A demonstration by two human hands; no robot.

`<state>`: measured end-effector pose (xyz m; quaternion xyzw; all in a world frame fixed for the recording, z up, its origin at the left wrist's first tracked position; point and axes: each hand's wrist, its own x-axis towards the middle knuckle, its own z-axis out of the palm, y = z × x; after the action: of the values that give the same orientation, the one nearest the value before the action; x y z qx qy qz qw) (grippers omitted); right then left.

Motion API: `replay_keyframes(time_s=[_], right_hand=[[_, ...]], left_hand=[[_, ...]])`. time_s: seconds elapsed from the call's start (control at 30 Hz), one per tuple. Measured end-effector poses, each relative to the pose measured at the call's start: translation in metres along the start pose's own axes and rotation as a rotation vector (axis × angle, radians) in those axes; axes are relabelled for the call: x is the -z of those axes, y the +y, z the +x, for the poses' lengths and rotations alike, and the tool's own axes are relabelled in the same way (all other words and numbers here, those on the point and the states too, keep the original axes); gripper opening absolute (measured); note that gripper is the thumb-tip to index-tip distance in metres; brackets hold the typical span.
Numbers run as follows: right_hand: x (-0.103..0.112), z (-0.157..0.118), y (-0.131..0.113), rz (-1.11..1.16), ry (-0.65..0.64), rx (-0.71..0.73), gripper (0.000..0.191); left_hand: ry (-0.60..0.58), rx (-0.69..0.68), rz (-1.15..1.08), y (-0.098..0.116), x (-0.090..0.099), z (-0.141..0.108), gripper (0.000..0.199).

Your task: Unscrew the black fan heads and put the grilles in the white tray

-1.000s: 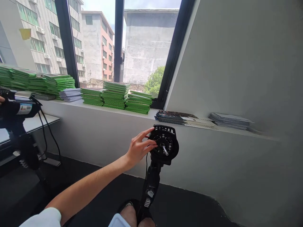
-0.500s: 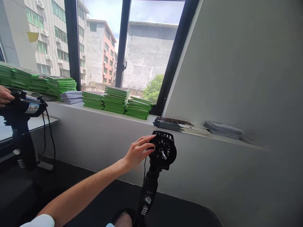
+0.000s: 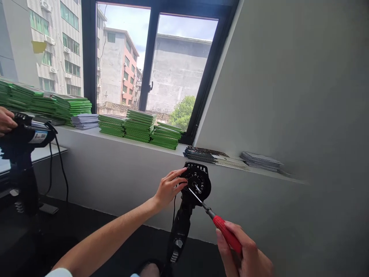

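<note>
A black fan motor head (image 3: 206, 186), bladeless and with a bare metal shaft at its centre, stands on a black post (image 3: 180, 227) with a knob and several buttons. My left hand (image 3: 168, 190) grips the left side of its face, fingertips and thumb pressed on it; anything small between them is hidden. My right hand (image 3: 249, 252) is closed around the red handle of a screwdriver (image 3: 227, 232). The screwdriver's tip reaches the motor face beside my left thumb, left of the shaft. Whether it sits in a screw I cannot tell.
Green booklet stacks (image 3: 138, 127) and flat printed piles (image 3: 201, 154) line the white window ledge (image 3: 170, 153). Another person's hand (image 3: 5, 121) rests on a second black fan head (image 3: 25, 134) at left, with hanging cables. A grey wall (image 3: 288, 96) rises at right.
My right hand has come into view from the lower right with the screwdriver, its tip now at the motor face. My left hand stays on the fan motor head. The view has shifted slightly.
</note>
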<state>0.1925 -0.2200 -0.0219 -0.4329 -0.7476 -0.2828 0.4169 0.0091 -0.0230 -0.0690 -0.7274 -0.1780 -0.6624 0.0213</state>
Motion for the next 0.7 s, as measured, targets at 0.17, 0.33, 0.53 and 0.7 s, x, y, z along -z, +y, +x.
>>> replay_keyframes(time_s=[0.17,0.33,0.53,0.7], right_hand=[[-0.013,0.028,-0.005,-0.141,-0.016,0.102,0.019],[-0.014,0.039,-0.011,-0.190,-0.027,0.147,0.018],[-0.011,0.052,-0.016,-0.242,-0.041,0.184,0.015],[0.000,0.064,-0.031,-0.503,-0.153,0.172,0.031]], left_hand=[[-0.021,0.049,-0.030,0.000,-0.001,-0.001,0.013],[-0.048,0.054,-0.026,-0.003,0.001,-0.003,0.014],[-0.050,0.021,0.009,-0.004,0.002,-0.002,0.015],[-0.079,0.044,0.032,0.002,0.006,-0.009,0.019]])
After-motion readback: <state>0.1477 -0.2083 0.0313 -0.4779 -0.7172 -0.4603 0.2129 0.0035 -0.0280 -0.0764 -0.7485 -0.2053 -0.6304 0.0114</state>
